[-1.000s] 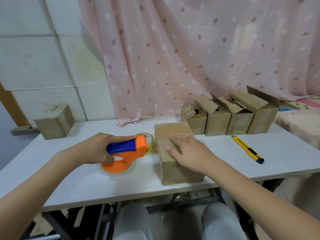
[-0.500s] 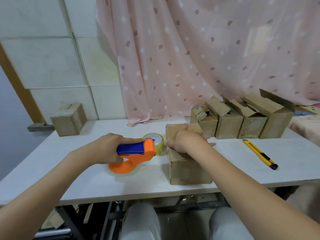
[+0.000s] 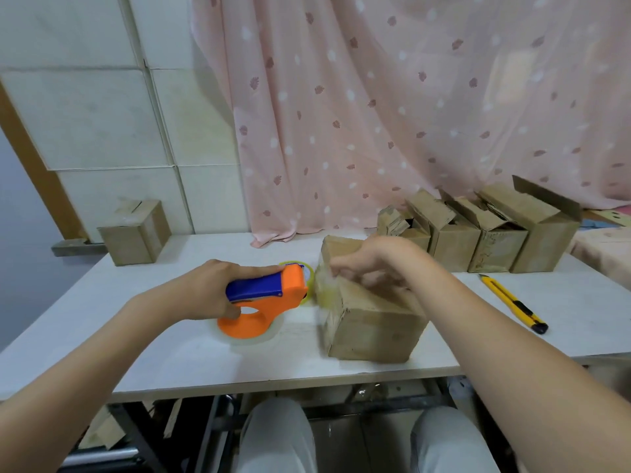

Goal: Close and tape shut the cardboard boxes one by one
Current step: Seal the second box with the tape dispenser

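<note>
A closed cardboard box lies on the white table in front of me, with clear yellowish tape down its left side. My right hand lies on top of the box, its blurred fingertips pressing at the upper left edge where the tape runs. To the left of the box, my left hand grips the blue handle of an orange tape dispenser, which sits on the table. A yellow-rimmed tape roll peeks out behind the dispenser.
Several cardboard boxes with open flaps stand in a row at the back right. A closed box sits at the far left corner. A yellow utility knife lies right of the box. A pink curtain hangs behind.
My right hand slid from flat on the middle of the box top to its upper left edge, and the box has turned slightly. My left hand stayed on the dispenser.
</note>
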The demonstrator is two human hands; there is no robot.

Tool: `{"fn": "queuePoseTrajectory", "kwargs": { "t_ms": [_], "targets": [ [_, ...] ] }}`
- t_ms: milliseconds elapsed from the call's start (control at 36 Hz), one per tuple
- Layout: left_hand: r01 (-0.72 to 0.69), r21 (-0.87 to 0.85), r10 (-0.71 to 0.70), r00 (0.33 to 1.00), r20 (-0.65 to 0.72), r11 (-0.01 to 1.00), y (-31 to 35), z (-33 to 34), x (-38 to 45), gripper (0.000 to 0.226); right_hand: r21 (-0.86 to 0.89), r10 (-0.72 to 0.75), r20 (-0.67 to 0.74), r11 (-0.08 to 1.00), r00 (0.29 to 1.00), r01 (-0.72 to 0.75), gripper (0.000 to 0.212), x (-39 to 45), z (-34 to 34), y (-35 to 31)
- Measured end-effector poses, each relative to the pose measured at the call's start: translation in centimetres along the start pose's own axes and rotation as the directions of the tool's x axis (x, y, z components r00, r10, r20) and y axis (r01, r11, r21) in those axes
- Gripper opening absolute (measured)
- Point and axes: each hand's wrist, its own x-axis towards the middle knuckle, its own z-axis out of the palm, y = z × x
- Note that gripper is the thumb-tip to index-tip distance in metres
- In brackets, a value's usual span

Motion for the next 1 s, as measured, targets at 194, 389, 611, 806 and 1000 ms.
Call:
{"fn": "queuePoseTrajectory", "kwargs": {
  "t_ms": [194,389,611,806,1000],
  "targets": [
    [-0.036,-0.055,0.031,0.997,-0.075,0.998,0.6,-0.3,0.1,0.098,0.281,-0.040,0.025,0.959,0.999,0.031,0.059,-1.0,-1.5,3.6],
    [-0.015,-0.010,0.014,0.998,-0.057,1.000,1.0,0.3,0.0,0.094,0.621,-0.093,0.088,0.783,0.992,0.018,0.085,0.7,-1.3,7.7],
    [-0.051,-0.066,0.048,0.997,-0.053,0.997,3.0,1.0,2.0,0.098,0.864,-0.109,-0.079,0.489,0.991,0.123,0.061,1.3,1.6,10.5],
    [-0.079,-0.048,0.077,0.996,-0.046,0.996,5.0,1.2,3.8,0.097,0.960,-0.095,-0.130,0.238,0.987,0.150,0.043,0.9,4.5,11.2],
    [-0.069,-0.043,0.067,0.997,-0.033,0.997,5.1,1.4,4.2,0.097,0.724,-0.098,-0.314,0.619,0.944,0.305,0.028,-0.2,3.3,10.8]
  ]
}}
